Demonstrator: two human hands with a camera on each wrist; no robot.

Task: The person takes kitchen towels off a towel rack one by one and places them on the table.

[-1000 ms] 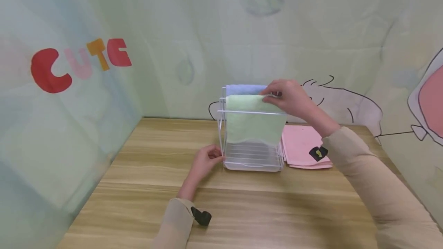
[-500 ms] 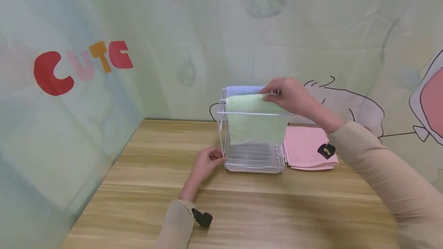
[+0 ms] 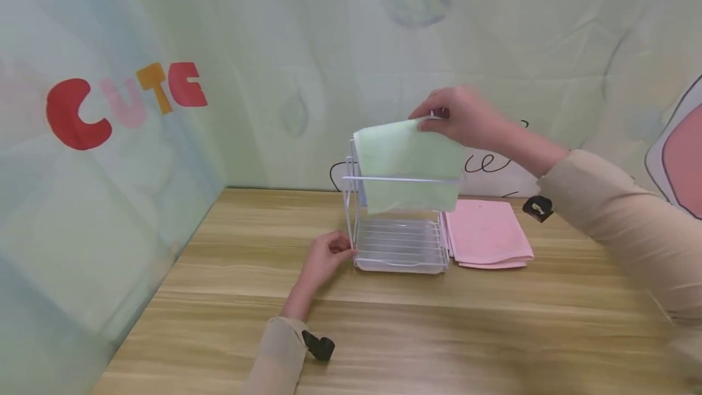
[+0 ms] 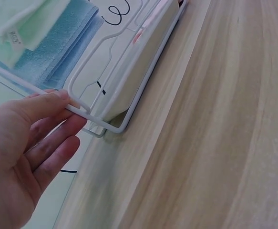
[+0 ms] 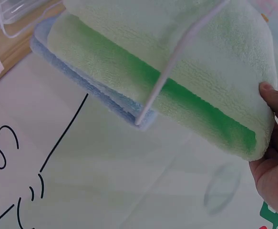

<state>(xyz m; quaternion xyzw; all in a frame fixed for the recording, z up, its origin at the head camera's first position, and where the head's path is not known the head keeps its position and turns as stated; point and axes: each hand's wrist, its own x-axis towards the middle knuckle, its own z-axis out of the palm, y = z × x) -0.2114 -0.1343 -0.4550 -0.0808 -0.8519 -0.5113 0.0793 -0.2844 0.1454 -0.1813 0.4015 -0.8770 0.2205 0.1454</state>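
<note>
My right hand (image 3: 468,119) pinches the folded top edge of a light green towel (image 3: 408,151), which hangs raised over a white wire rack (image 3: 406,179). The right wrist view shows the towel's (image 5: 158,86) fold partly open, with a rack bar crossing in front. Behind it a blue towel (image 4: 62,47) hangs on the rack, mostly hidden in the head view. My left hand (image 3: 323,261) pinches the rack's lower left wire between thumb and fingers; the left wrist view shows this grip on the rack's frame (image 4: 98,117) closely.
A stack of folded pink towels (image 3: 488,233) lies on the wooden table (image 3: 263,218) just right of the rack. A shallow clear tray (image 3: 399,267) sits at the rack's base. Printed curtains (image 3: 296,47) stand behind and to the left.
My right hand has risen with the green towel, whose lower edge now sits higher above the tray and covers most of the blue one. My left hand stays at the rack.
</note>
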